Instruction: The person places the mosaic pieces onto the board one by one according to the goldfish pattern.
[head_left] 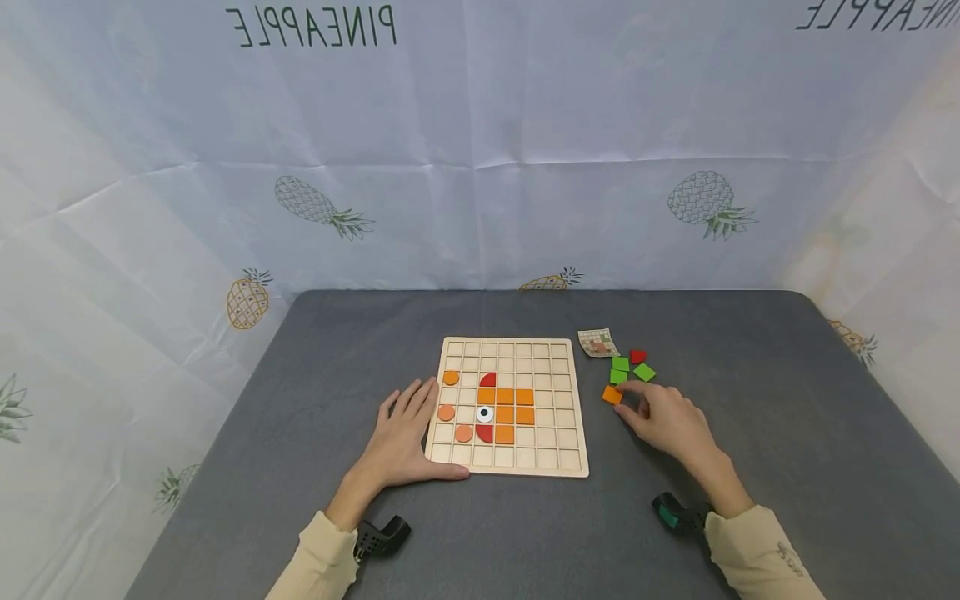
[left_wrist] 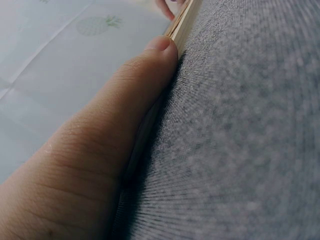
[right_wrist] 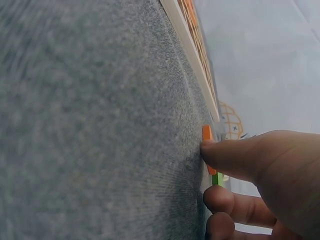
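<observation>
A square wooden grid board (head_left: 555, 458) lies on the dark table. Spread along its left side, my left hand (head_left: 401, 437) rests with straight fingers against the edge, its thumb (left_wrist: 125, 95) along the near edge. Orange squares (head_left: 505, 415), red quarter-round pieces (head_left: 483, 433), a white eye disc (head_left: 485, 414) and several orange discs (head_left: 446, 412) sit in the cells. Right of the board, my right hand (head_left: 667, 421) pinches an orange square tile (head_left: 611, 396) between thumb and forefinger, low at the tabletop. The right wrist view shows the thumb against the tile's side (right_wrist: 207, 132).
Beyond the right hand lie several green square tiles (head_left: 620, 364) and a red piece (head_left: 637, 356). A small printed picture card (head_left: 597, 342) lies off the board's far right corner. A pineapple-print cloth (head_left: 480, 225) hangs behind the table (head_left: 360, 333).
</observation>
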